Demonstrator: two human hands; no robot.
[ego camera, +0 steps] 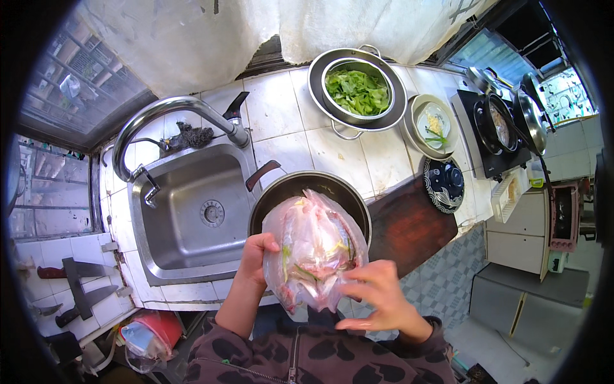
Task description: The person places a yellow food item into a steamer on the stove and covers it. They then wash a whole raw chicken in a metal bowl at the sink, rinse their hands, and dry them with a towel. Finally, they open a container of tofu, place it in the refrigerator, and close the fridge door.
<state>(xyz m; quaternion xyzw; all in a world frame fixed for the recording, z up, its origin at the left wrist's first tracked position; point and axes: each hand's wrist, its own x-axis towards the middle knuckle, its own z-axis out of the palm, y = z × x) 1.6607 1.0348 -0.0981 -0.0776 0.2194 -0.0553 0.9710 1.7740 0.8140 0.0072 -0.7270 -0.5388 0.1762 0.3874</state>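
Observation:
My left hand point(257, 257) grips the left edge of a raw, split-open fish point(314, 235), its thumb on the pale, wet flesh. Strips of ginger and green scallion cling to the inside. The fish is tilted up over a round metal pan point(307, 176) with a brown handle point(263, 175), hiding most of its inside. At the lower right edge of the fish, my right hand point(376, 293) has its fingers spread. Whether those fingertips touch the flesh, I cannot tell.
Left of the pan is a steel sink point(192, 230) under a curved faucet point(177, 105). Behind stands a bowl of leafy greens point(357, 91). To the right are a dark cutting board point(412, 225), a patterned lid point(443, 185), stacked plates point(434, 127) and a cooktop pan point(499, 122).

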